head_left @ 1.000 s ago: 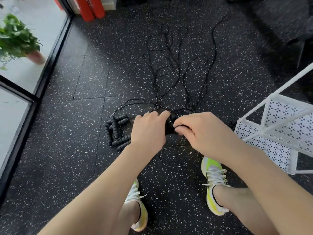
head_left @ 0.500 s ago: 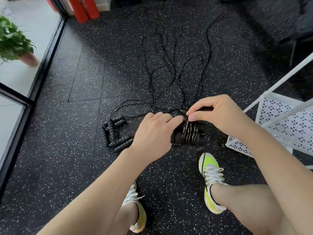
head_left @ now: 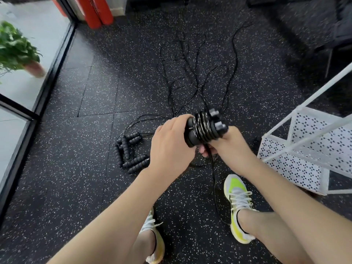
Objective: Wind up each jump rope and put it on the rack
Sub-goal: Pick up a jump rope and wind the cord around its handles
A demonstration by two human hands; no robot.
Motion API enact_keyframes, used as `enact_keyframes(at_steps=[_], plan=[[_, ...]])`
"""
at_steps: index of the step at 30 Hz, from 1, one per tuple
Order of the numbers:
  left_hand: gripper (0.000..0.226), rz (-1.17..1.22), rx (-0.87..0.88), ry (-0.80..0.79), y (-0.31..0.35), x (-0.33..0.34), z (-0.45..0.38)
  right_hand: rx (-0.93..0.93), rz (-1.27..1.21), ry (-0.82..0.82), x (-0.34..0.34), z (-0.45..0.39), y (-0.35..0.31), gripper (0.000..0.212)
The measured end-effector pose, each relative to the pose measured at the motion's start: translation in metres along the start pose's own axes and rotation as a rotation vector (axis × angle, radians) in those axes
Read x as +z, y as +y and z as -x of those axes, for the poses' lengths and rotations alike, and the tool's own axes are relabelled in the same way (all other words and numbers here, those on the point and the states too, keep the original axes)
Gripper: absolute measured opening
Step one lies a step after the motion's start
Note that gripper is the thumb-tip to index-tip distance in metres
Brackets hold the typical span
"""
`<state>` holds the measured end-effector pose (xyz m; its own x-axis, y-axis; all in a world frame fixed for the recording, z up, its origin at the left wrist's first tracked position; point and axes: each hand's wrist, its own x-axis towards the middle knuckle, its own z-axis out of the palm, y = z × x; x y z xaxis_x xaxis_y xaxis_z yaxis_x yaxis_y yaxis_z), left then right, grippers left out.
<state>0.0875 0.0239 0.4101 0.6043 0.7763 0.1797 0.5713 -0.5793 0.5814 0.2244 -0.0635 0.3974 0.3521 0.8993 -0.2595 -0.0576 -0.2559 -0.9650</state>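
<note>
Head view: left hand [head_left: 169, 143] grips the wound jump rope handles [head_left: 204, 128], right hand [head_left: 226, 143] pinches its cord [head_left: 214, 180]. I judge the slack tail may snag the loose ropes [head_left: 190, 73] on the floor, loosening the coils.

Bright daylight comes in from the glass wall [head_left: 28, 77] at the left edge and is almost white there, while the speckled floor [head_left: 76, 168] stays evenly lit with only soft shadows. The potted plant [head_left: 15, 48] at the left is blurred. The wide lens bends straight lines near the edges.
</note>
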Motion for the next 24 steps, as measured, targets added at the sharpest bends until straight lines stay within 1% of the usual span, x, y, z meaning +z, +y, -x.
enact_keyframes(at_steps=[2, 4, 5, 9, 13, 15, 18, 19, 21, 24], plan=[[0.05, -0.063, -0.08, -0.019, 0.0, -0.001, -0.004, 0.009, 0.157, 0.021, 0.011, 0.002, 0.003, 0.033], [0.048, -0.156, -0.099, -0.046, -0.003, 0.001, -0.008, 0.001, 0.39, 0.023, 0.02, 0.004, 0.004, 0.035], [0.045, -0.206, -0.099, -0.052, -0.005, 0.002, -0.009, -0.004, 0.462, 0.022, 0.024, 0.006, 0.005, 0.035], [0.034, -0.385, -0.107, -0.089, -0.015, 0.006, -0.011, -0.066, 0.549, 0.011, 0.034, 0.017, -0.002, 0.028], [0.026, -0.447, -0.091, -0.087, -0.018, 0.008, -0.01, -0.163, 0.704, 0.068, 0.032, 0.022, -0.008, 0.019], [0.026, -0.48, -0.088, -0.106, -0.019, 0.009, -0.009, -0.187, 0.758, 0.068, 0.03, 0.025, -0.011, 0.013], [0.029, -0.519, -0.075, -0.129, -0.022, 0.009, -0.009, -0.202, 0.809, 0.037, 0.027, 0.031, -0.021, 0.026], [0.03, -0.529, -0.065, -0.141, -0.022, 0.009, -0.008, -0.206, 0.827, 0.022, 0.025, 0.032, -0.025, 0.028], [0.035, -0.551, -0.021, -0.163, -0.02, 0.01, -0.006, -0.232, 0.887, 0.012, 0.017, 0.031, -0.033, 0.024], [0.041, -0.559, 0.091, -0.161, -0.016, 0.012, -0.002, -0.258, 0.938, 0.065, 0.002, 0.027, -0.047, 0.013]])
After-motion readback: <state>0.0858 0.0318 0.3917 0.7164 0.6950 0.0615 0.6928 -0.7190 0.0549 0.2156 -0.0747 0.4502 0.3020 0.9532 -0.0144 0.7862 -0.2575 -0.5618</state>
